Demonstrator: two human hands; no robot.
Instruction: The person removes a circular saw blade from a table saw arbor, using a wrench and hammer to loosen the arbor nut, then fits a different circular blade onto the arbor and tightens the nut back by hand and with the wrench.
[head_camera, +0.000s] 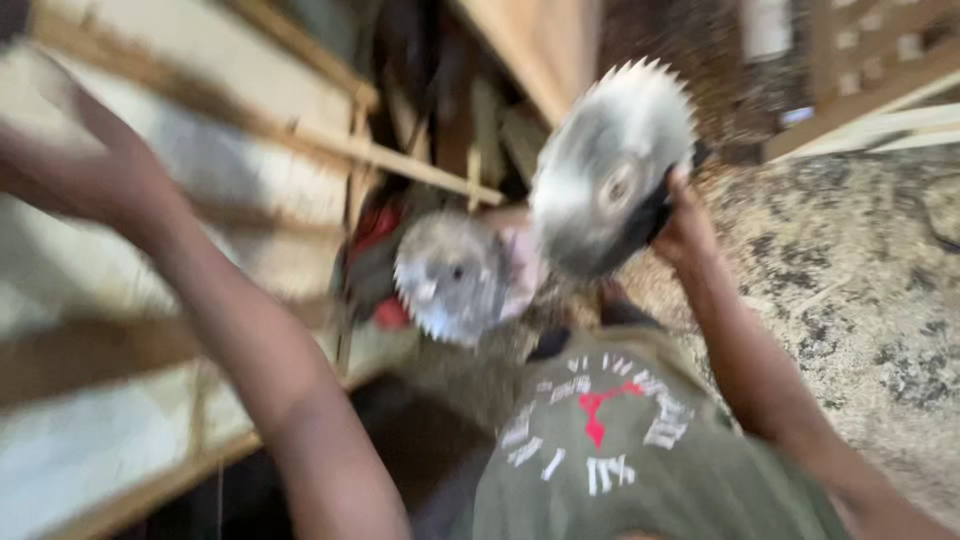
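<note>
The right hand (683, 222) is closed on the edge of a large, round, toothed grey steel saw blade (612, 165), holding it up at the far right, above a sawdust-covered floor (860, 290). A second, smaller toothed metal disc (450, 277) sits lower and to the left, beside a red machine body (378, 235), apart from the held blade. The left hand (95, 170) reaches toward the far left near pale wooden boards (200, 120); blur hides its fingers, so I cannot tell its grip. The step looks like blade handling at the saw; any next move calls for a firm hold clear of the teeth.
</note>
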